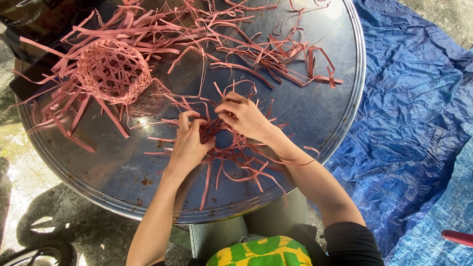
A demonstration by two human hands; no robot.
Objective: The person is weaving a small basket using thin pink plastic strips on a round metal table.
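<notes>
Where the round metal worktop point(315, 113) fills the middle of the frame, both hands meet just below its centre over a flat, half-woven mat of pink strips point(224, 143). The left hand point(189, 145) lies palm down on the weave, its fingers point(185, 120) curled and pinching strip ends at the mat's upper left edge. The right hand point(244, 117) comes in from the lower right, its fingers point(224, 109) bent and gripping strips at the top of the weave, close beside the left fingertips. The two hands cover most of the woven centre, so how the strips cross beneath them cannot be made out; loose ends fan outward from under the palms toward the lower edge of the worktop, and one long strip trails over the right forearm.

In the upper left of the frame a small finished woven basket point(113, 71) of the same pink material lies tipped on its side, unwoven strip ends radiating from its rim. It is well apart from the hands. A tangle of loose pink strips point(256, 44) spreads across the top and upper right of the worktop, above the hands, with some ends reaching down near the right fingers. The metal surface shows rust spots and reflections.

A crumpled blue tarpaulin point(414, 123) covers the ground at the right of the frame. At the lower left a dark wheel point(39, 253) shows on the concrete, and at the bottom centre is a green and yellow garment point(261, 251).
</notes>
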